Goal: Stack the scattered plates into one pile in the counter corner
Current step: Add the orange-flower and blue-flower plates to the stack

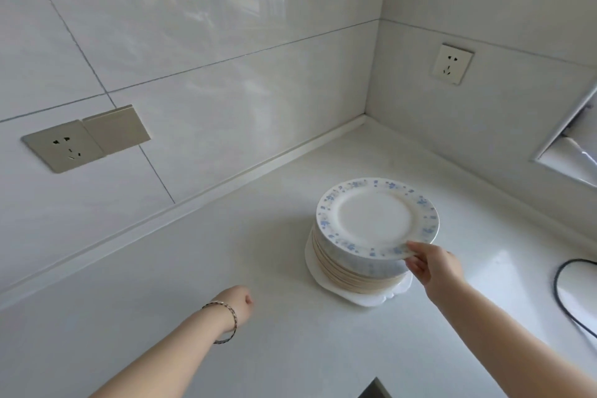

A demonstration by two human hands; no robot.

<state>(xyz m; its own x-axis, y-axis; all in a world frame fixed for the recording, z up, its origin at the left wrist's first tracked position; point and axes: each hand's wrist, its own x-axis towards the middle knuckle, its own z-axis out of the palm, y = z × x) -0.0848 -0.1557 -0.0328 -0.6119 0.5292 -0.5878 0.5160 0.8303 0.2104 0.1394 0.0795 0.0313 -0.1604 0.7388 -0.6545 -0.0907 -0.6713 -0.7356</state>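
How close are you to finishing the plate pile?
Nearly done, it looks. Done: a tall pile of plates stands on the counter near the corner. In hand: the right hand pinches the rim of the blue-patterned top plate. Left: I see no loose plates anywhere in view, so probably only letting go.

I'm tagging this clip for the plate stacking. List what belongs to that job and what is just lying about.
Job:
- top plate, pinched at its rim by the right hand
- pile under it
- counter

Lying about:
- beige socket
- white socket
- cable
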